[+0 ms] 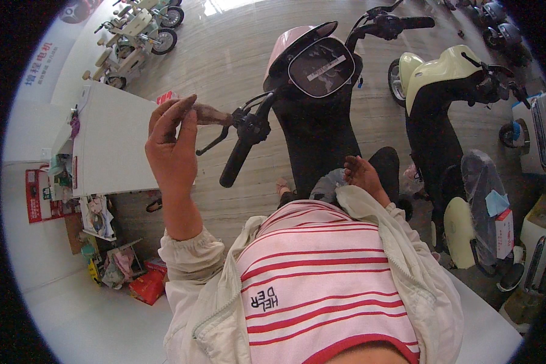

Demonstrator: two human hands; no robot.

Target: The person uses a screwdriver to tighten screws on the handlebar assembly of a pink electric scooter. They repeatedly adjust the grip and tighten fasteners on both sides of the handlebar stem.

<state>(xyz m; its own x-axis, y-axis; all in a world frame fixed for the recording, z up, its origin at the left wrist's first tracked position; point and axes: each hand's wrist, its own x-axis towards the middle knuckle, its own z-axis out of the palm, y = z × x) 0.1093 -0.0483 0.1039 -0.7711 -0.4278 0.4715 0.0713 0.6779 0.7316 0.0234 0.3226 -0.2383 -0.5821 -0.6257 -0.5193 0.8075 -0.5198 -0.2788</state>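
Observation:
In front of me stands a scooter point(309, 121) with a pink front and a dark, rounded display point(321, 68). My left hand point(171, 136) is raised beside its left handlebar, fingers and thumb pinched on a brownish crumpled strip point(211, 114) that reaches toward the lever mount; its material is unclear. Just below it are the left brake lever point(212, 143) and the black left grip point(235, 164). Over my lap, my right hand point(367, 176) is held with its fingers apart and nothing visible in it, away from the right grip point(417, 23).
A cream scooter point(440, 73) is parked at the right, with a red and white box point(505, 233) near its seat. To the left stands a white counter point(115, 139); papers and a red bag point(147, 286) lie below. Several small bikes point(127, 54) line the far left.

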